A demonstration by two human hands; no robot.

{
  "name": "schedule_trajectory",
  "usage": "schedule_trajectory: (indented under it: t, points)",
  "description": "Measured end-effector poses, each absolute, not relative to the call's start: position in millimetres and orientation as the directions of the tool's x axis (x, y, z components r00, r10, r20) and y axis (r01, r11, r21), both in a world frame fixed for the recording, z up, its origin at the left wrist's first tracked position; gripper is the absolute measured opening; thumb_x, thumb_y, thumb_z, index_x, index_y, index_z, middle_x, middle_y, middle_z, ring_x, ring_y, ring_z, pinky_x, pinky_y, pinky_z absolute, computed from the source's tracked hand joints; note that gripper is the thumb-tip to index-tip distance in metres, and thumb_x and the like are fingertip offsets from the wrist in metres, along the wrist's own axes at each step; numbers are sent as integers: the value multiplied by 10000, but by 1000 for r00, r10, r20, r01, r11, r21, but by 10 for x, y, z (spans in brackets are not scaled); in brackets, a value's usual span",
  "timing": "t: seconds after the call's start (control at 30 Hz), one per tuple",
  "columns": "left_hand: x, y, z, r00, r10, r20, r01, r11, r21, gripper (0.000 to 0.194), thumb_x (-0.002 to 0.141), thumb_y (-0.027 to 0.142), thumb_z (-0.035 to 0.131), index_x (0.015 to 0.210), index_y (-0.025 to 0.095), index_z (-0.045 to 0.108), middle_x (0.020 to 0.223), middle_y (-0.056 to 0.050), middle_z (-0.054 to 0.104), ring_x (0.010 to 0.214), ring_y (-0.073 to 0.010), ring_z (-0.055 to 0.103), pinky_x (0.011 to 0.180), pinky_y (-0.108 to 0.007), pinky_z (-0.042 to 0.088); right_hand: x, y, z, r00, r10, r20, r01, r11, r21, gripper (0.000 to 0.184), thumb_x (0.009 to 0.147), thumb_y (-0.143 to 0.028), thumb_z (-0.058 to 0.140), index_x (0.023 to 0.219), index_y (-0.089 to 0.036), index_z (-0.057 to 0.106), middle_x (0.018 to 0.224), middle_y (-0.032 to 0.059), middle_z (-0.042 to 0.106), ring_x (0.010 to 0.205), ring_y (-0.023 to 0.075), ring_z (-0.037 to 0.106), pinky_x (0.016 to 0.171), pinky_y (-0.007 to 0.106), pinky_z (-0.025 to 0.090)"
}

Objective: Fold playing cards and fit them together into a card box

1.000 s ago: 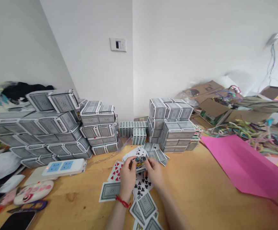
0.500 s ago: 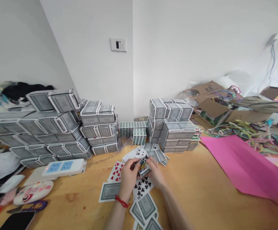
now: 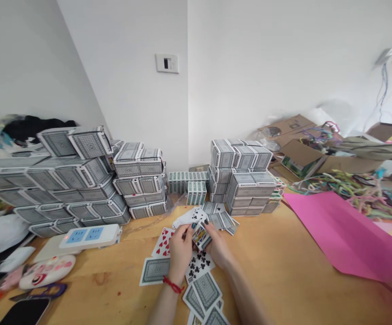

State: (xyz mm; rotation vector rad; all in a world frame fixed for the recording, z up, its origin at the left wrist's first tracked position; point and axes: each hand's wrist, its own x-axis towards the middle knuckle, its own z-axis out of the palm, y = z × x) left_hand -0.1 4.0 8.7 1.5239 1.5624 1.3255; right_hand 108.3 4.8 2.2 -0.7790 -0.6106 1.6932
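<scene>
between stacks of grey-patterned card boxes (image 3: pixel 138 162), above loose playing cards (image 3: pixel 199 266) on the pale wooden table (image 3: pixel 277 271), the left hand (image 3: pixel 180 248) and right hand (image 3: pixel 218 246) pinch a folded picture card (image 3: pixel 201 235) by its edges.

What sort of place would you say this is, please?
Probably a craft workspace in a room corner: block-like playing-card bundles are stacked against the wall, with pink paper and a pile of colourful fuzzy strands on the wooden table.
</scene>
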Motion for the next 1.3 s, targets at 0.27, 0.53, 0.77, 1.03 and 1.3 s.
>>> schedule_trajectory:
  t: [0.27, 0.53, 0.77, 1.03, 1.3]
  points:
    - [16, 32, 90, -238, 937, 256, 378, -154, 913, 242, 747, 342, 445, 750, 166, 611, 721, -63, 643, 682, -197, 584, 609, -290, 437, 1069, 58, 13, -193, 963, -187, -643, -268, -717, 232, 714, -393, 553, 829, -203, 486, 729, 5, 625, 576, 159, 596, 444, 238, 434]
    - [18, 17, 67, -273, 931, 242, 373, -129, 919, 229, 756, 344, 441, 765, 169, 589, 710, -58, 636, 648, -185, 580, 569, -272, 431, 1069, 57, 46, -218, 958, -188, -604, -284, -745, 236, 705, -407, 536, 794, -200, 466, 689, 9, 624, 530, 164, 592, 362, 213, 380]
    - [26, 9, 40, -307, 931, 198, 272, -113, 956, 290, 737, 421, 457, 764, 166, 593, 627, -38, 610, 508, -150, 544, 462, -242, 406, 1077, 55, 81, -269, 943, -195, -570, -319, -757, 265, 697, -437, 530, 785, -194, 470, 662, 16, 632, 492, 152, 582, 343, 195, 351]
    - [-5, 26, 129, -290, 955, 61, 230, 7, 973, 301, 742, 432, 433, 736, 155, 551, 556, -5, 564, 445, -131, 496, 423, -231, 385, 1066, 7, 122, -155, 978, -142, -474, -200, -857, 262, 677, -402, 590, 828, -219, 480, 659, -39, 567, 519, 112, 556, 411, 194, 423]
    - [-36, 49, 110, -233, 955, 181, 305, -105, 946, 220, 696, 332, 503, 783, 163, 615, 784, -68, 651, 706, -198, 589, 642, -314, 453, 1045, 55, -18, -48, 982, -184, -384, -188, -904, 280, 692, -464, 537, 729, -188, 520, 592, -17, 556, 447, 125, 529, 356, 220, 418]
